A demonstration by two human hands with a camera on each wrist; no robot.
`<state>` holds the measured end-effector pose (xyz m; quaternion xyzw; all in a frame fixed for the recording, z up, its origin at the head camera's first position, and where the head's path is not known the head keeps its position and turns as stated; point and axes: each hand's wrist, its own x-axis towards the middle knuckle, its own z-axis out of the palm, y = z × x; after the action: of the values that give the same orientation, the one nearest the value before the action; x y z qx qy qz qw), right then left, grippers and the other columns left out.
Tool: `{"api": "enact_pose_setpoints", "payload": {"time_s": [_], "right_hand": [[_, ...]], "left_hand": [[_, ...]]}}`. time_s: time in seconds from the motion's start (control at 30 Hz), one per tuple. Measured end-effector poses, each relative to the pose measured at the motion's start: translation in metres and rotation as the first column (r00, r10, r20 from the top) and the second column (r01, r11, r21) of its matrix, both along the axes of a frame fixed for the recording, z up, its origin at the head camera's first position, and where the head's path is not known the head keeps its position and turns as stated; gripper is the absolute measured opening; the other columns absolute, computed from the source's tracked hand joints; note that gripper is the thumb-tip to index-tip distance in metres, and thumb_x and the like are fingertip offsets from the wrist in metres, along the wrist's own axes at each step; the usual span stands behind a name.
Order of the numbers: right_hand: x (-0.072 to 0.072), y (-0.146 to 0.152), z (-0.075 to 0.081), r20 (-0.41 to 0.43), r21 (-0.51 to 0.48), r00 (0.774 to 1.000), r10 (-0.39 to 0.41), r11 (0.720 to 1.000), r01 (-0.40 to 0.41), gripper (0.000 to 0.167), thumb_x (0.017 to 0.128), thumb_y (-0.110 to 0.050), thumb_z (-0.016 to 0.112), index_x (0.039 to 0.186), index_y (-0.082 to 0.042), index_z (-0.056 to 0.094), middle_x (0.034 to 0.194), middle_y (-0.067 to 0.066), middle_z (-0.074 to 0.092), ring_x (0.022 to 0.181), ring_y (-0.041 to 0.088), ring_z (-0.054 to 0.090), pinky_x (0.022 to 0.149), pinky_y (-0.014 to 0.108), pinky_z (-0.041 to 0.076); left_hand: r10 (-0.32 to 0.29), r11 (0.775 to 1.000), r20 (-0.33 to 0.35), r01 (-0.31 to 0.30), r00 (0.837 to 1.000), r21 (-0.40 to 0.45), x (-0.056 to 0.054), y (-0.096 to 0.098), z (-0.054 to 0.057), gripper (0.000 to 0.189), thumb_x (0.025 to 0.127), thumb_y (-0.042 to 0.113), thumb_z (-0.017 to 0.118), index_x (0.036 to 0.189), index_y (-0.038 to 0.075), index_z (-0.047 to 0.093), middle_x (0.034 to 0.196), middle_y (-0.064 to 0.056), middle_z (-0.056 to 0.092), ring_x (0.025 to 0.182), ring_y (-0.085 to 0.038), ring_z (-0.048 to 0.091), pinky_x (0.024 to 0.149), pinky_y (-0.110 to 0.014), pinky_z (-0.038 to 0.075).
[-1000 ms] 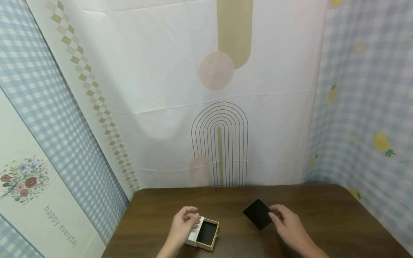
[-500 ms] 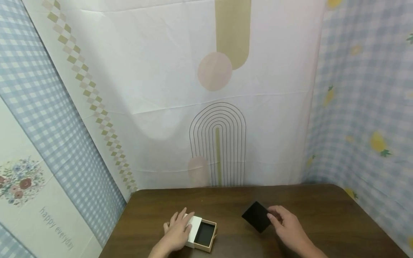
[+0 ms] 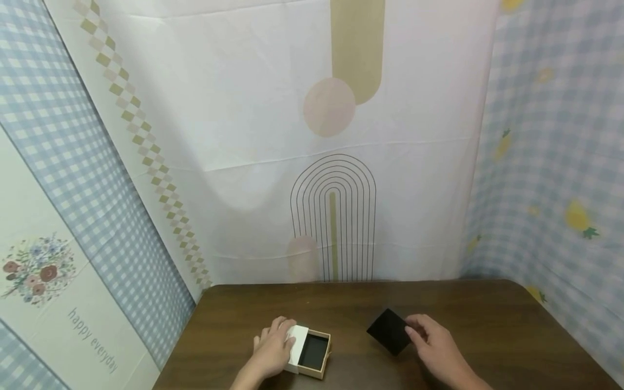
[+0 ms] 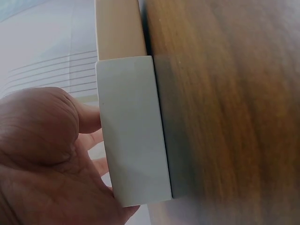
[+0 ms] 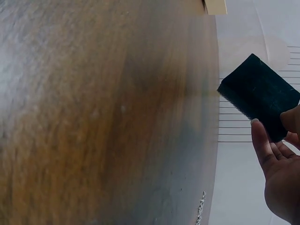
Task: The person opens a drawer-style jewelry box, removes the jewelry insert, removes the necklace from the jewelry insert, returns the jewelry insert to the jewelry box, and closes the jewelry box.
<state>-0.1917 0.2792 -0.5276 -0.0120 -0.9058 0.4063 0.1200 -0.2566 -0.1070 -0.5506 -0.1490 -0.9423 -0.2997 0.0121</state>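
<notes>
A small box with a white sleeve (image 3: 298,344) sits on the table, its tan-edged drawer (image 3: 314,355) partly slid out to the right and showing a black inside. My left hand (image 3: 268,349) rests over the sleeve's left part, thumb and fingers touching its top; the left wrist view has the sleeve's white side (image 4: 131,131) close up. To the right, my right hand (image 3: 436,344) pinches a square black foam pad (image 3: 390,331) by one corner, tilted above the table. The right wrist view shows the pad's (image 5: 260,96) thickness, with the thumb on its face.
Dark brown wooden table (image 3: 351,303) under both hands. A white patterned cloth (image 3: 244,162) hangs behind the far edge, with blue checked cloth (image 3: 546,162) at the sides. The box's corner (image 5: 215,6) shows atop the right wrist view.
The left hand has come down from above the sleeve's near edge onto its left part, and its fingers have drawn in slightly. The right hand holds the pad slightly lower.
</notes>
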Motion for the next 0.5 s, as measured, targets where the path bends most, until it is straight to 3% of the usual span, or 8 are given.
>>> {"api": "enact_pose_setpoints", "payload": {"time_s": [0.33,0.5], "right_hand": [[-0.001,-0.007,-0.002,0.016,0.001,0.999,0.032,0.999,-0.032,0.019,0.103,-0.016,0.071,0.122,-0.011,0.072,0.106,-0.003,0.073,0.090,-0.002,0.062,0.079,0.021,0.055],[-0.002,-0.013,-0.002,0.023,-0.010,0.999,0.045,0.999,-0.045,0.020,0.101,-0.014,0.073,0.122,-0.011,0.072,0.102,-0.003,0.072,0.088,-0.001,0.061,0.077,0.020,0.054]], "left_hand": [[-0.007,0.999,0.037,0.005,0.999,0.034,0.002,0.000,0.007,0.039,0.106,0.023,0.061,0.145,0.017,0.061,0.159,-0.019,0.050,0.129,-0.048,0.053,0.088,-0.054,0.033],[-0.018,0.999,0.023,0.017,1.000,0.032,0.005,-0.001,0.012,0.039,0.106,0.024,0.061,0.144,0.015,0.061,0.157,-0.022,0.050,0.125,-0.049,0.054,0.085,-0.051,0.033]]}}
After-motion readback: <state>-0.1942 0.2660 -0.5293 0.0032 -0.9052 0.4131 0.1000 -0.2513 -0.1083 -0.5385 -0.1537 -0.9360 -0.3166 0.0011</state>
